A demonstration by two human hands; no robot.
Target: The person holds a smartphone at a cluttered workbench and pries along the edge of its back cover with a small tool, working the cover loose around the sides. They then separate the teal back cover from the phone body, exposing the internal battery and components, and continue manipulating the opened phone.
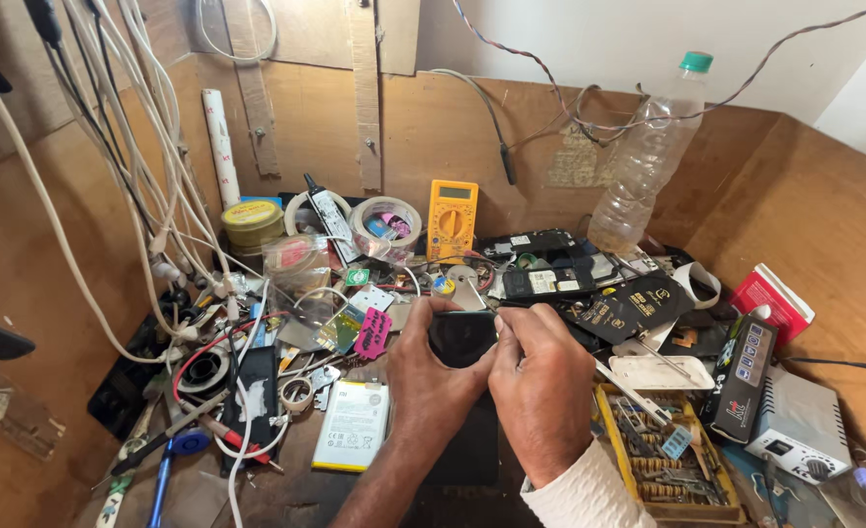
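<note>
Both hands meet in the middle of the messy wooden table (pixel 834 244). They hold a small black flat phone with a shiny dark face (pixel 460 337). It sits between the two hands, just above a dark mat on the table. The left hand (pixel 431 376) wraps around the phone's left side and its fingers are closed on it. The right hand (pixel 541 381) curls around the right side, and its grip is closed on the phone too. A thin dark stick lies along the top edge of the phone near the fingertips, but it is too small to tell what it is. The right arm has a white knitted sleeve (pixel 580 494) with a bumpy feel.

To the left of the hands lies a flat white phone battery with a smooth face (pixel 352 425). A small bright pink tag (pixel 372 334) lies just above it. At the back stands a yellow plastic meter with a round dial (pixel 452 217). Beside it is a ring of pale tape (pixel 386 223), and farther left a round yellow tin (pixel 252 223). A tall clear plastic bottle with a green cap (pixel 648 156) leans on the wooden back wall. To the right of the hands sits a yellow plastic tray full of small metal tools (pixel 663 450). Near it is a white box with a round knob (pixel 797 425). Many white cords (pixel 130 147) hang down on the left.
</note>
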